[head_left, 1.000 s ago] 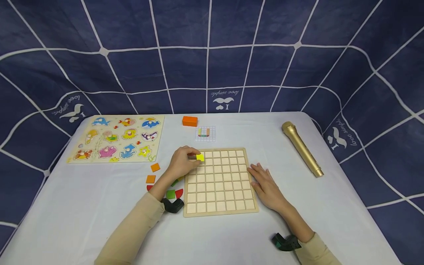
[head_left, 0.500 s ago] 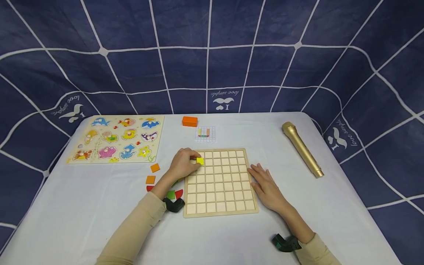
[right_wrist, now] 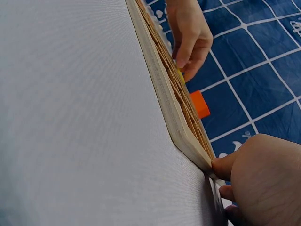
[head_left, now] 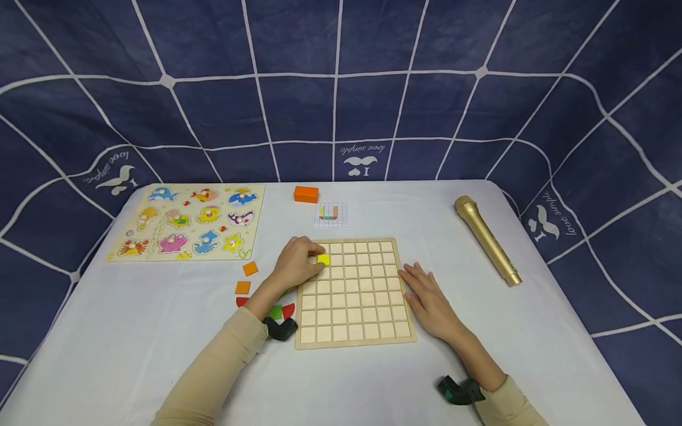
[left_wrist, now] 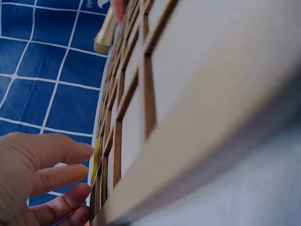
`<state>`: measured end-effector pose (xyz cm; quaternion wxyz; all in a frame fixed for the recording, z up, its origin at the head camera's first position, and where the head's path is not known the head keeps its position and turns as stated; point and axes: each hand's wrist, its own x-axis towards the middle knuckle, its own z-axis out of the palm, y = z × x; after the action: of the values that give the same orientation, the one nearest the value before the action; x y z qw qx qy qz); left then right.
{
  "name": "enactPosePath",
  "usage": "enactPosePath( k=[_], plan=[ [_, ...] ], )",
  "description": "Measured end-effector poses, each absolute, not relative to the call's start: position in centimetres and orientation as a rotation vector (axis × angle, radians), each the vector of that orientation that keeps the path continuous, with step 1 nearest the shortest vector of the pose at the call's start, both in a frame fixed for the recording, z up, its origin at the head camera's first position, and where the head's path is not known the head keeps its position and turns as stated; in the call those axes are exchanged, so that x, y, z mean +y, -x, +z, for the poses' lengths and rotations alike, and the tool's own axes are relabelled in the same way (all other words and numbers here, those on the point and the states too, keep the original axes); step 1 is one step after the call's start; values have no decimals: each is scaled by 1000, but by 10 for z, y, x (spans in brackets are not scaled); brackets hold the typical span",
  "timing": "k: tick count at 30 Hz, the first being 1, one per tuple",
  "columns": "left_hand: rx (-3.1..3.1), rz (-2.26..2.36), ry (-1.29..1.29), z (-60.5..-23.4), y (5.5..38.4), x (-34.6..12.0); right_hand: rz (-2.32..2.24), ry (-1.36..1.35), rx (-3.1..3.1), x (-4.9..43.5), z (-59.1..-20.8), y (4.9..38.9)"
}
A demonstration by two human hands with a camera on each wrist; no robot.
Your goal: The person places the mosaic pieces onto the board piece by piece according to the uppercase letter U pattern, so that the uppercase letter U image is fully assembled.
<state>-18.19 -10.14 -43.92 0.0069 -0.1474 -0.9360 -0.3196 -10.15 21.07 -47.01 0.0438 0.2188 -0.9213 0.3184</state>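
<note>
My left hand [head_left: 299, 261] is at the far left corner of the wooden grid board [head_left: 353, 341]. Its thumb and fingertips hold a small yellow square tile [head_left: 323, 259] in a cell of the second row from the back. In the left wrist view, the fingertips of the left hand [left_wrist: 51, 174] touch the tile [left_wrist: 95, 157], which is seen edge-on. My right hand [head_left: 430, 302] lies against the board's right edge with its fingers extended. From the right wrist view, a fingertip of the right hand [right_wrist: 265, 181] touches the board's rim [right_wrist: 162, 99].
Left of the board lie orange squares [head_left: 242, 287], a green square [head_left: 275, 312] and red pieces [head_left: 288, 311], partly hidden by the left arm. Behind are a pattern card [head_left: 330, 215] and an orange block [head_left: 306, 194]. A sea-animal puzzle [head_left: 186, 223] and gold microphone [head_left: 487, 239] stand at the sides.
The yellow tile, tilted a second ago at the board's back left, has moved slightly toward the person and now lies flat in the cell. The right hand has stayed in place.
</note>
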Motion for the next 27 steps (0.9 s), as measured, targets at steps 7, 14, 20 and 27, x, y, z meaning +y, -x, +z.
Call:
enactPosePath(
  k=[7,14,20,27],
  plan=[
    [-2846,-1062,430,-423,172,-120,969,-666,-2822,210,-469,102],
    [-2740,-1211,313,-412,151,-150,967,-671,-2819,211,-469,102],
    [-2720,-1244,271,-419,138,-169,971,-655,-2830,211,-470,102],
    [-2789,-1272,232,-438,142,-179,986,-658,-2823,212,-470,101]
  ],
)
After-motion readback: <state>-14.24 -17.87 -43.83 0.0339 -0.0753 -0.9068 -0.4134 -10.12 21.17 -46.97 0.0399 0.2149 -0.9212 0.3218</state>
